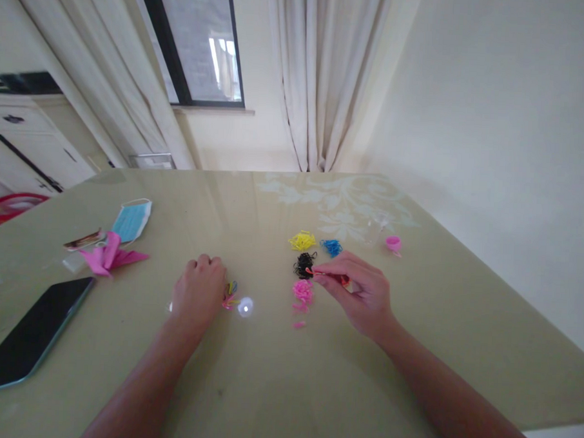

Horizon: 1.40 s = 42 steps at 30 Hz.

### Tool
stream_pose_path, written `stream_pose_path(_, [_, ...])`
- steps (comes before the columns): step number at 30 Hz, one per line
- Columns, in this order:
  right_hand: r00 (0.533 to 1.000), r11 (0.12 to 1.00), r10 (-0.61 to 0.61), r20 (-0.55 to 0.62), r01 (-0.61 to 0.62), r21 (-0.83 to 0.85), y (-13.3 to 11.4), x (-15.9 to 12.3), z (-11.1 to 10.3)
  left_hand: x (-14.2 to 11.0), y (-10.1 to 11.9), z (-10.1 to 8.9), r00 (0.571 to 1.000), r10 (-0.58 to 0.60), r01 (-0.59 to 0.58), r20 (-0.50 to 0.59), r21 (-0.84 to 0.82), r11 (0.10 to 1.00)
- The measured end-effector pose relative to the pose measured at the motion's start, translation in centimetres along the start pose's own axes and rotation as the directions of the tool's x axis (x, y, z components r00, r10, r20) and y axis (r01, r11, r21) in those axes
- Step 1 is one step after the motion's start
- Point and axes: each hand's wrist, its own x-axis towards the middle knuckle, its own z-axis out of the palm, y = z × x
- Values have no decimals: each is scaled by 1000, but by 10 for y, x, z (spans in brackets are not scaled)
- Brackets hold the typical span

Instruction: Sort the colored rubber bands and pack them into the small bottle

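Right fingers [337,267] pinch orange band [310,271]; left fingers [215,263] curled (grip unclear) beside mixed bands [229,301].

The table [245,398] is smooth and glossy, mirroring light in soft streaks. The yellow bands [303,241], black bands [301,266] and blue bands [331,248] look like thin, smooth rubber. The pink origami crane [109,256] is creased matt paper; the face mask [131,221], pleated matt fabric. The smartphone [32,337] has a sleek dark glassy face. The curtain [322,65] is matt cloth, the window pane [196,34] reflective glass.
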Motion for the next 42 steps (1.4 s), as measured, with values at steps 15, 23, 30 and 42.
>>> stream_pose_path(15, [983,970,141,120,-113,-215,39,22,-54,12,7,-5,994,-6,5,-108,-10,1000])
stream_pose_path(23, [876,919,269,401,-109,-379,85,16,-72,22,4,16,964,-9,-170,-265,-644,746])
stream_pose_path(30, [868,908,255,426,-63,-415,97,15,-68,13,31,5,975,-27,-198,-222,-914,354])
stream_pose_path(42, [969,992,97,229,-76,-100,10,7,3,-12,95,-26,947,212,-277,-240,-947,163])
